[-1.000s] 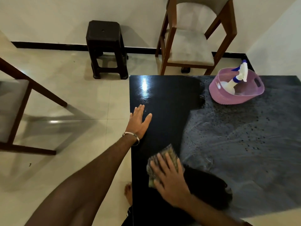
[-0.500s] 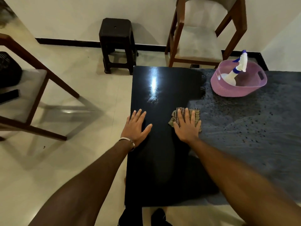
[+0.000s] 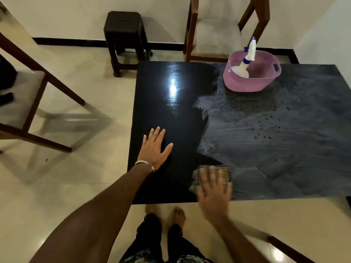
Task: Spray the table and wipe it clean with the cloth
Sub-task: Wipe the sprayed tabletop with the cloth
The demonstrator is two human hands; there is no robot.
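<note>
Black table: left part glossy dark, right part filmed grey with spray residue. Pink basin at far right side, spray bottle leaning inside. Left hand flat on glossy part, fingers spread. Right hand, motion-blurred, fingers spread, pressing cloth near the table's front edge.
</note>
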